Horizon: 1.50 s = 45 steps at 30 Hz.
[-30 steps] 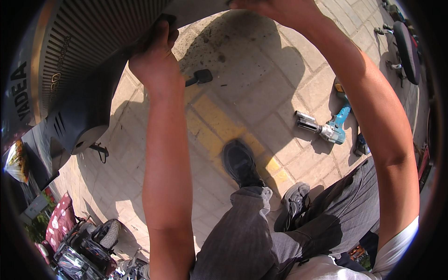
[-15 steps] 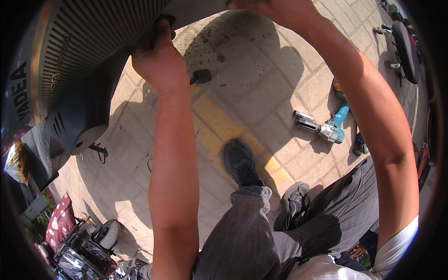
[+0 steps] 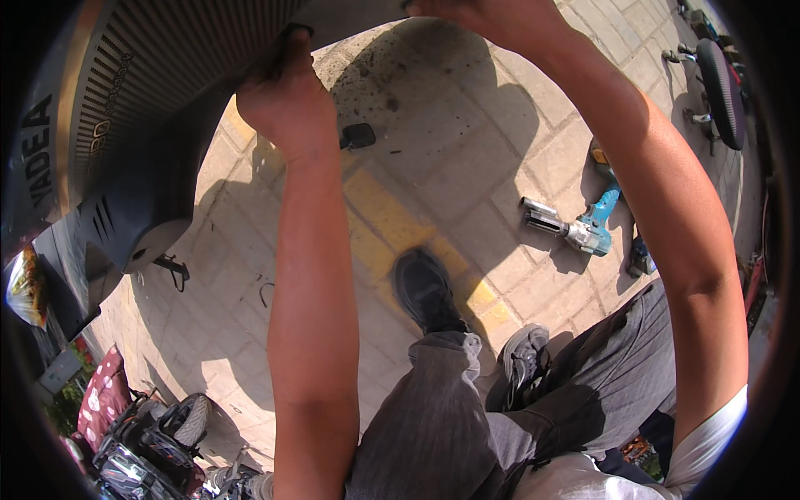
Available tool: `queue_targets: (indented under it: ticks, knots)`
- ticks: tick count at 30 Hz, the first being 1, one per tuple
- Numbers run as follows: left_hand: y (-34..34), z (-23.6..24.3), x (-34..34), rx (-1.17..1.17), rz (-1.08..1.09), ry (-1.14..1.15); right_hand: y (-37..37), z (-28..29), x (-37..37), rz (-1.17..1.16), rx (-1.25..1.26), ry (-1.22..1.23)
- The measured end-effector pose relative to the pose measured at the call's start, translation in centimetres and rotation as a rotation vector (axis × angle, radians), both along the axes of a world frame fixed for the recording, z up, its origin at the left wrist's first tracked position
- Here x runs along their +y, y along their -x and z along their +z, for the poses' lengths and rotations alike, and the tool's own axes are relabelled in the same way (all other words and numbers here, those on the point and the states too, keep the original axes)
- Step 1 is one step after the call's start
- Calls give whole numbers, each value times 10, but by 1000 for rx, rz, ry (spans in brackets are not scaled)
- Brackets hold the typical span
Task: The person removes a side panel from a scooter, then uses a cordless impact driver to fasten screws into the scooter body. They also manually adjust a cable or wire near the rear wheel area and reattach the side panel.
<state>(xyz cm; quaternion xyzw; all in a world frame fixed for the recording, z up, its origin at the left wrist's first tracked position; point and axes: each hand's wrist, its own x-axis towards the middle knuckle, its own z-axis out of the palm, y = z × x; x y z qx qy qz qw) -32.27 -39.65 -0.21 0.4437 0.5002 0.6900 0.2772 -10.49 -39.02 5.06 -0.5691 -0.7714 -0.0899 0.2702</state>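
A dark grey electric scooter body panel (image 3: 179,62) with ribbed grooves fills the upper left, its grey lower edge running towards the top centre. My left hand (image 3: 287,108) is closed around the dark underside of this edge, and its fingertips are partly hidden in shadow. Farther right, my right hand (image 3: 479,15) holds the panel's far end, fingers pressed against the rim. The top of the picture cuts off part of that hand. Below the ribs, a smooth black lower cover (image 3: 137,212) with slots curves down to a rounded end.
A teal cordless impact wrench (image 3: 587,227) lies on the paving (image 3: 467,158) to the right. Beyond it stands a wheeled stool (image 3: 718,93). A dark mirror-like piece (image 3: 358,136) shows beside my left wrist. Another vehicle's wheel (image 3: 193,419) is at lower left.
My left hand has turned slightly at the panel edge, and a small dark part beside its fingers no longer shows. My right hand keeps its place.
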Motion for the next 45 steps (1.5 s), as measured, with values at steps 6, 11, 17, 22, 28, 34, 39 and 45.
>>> queue_targets:
  ticks: [6,11,17,22,28,34,39,45]
  knots:
    - [-5,10,-6,9,-14,18,-3,-3,5,3,-5,-1]
    - [2,0,-6,102,-16,164,-2,-1,4,-14,-11,35]
    - [-4,11,-8,8,-62,295,-3,-1,6,-28,-9,26]
    - [9,-2,-3,183,8,177,0,1,4,-22,1,35]
    - [9,4,-4,212,25,183,-2,0,4,-20,3,48]
    - [3,28,-9,-154,-157,425,-4,-4,6,-35,-6,29]
    - [7,29,-14,-395,-234,390,-2,-2,5,-25,4,52]
    - [6,22,-12,-181,-128,290,-2,-2,6,-25,-1,47]
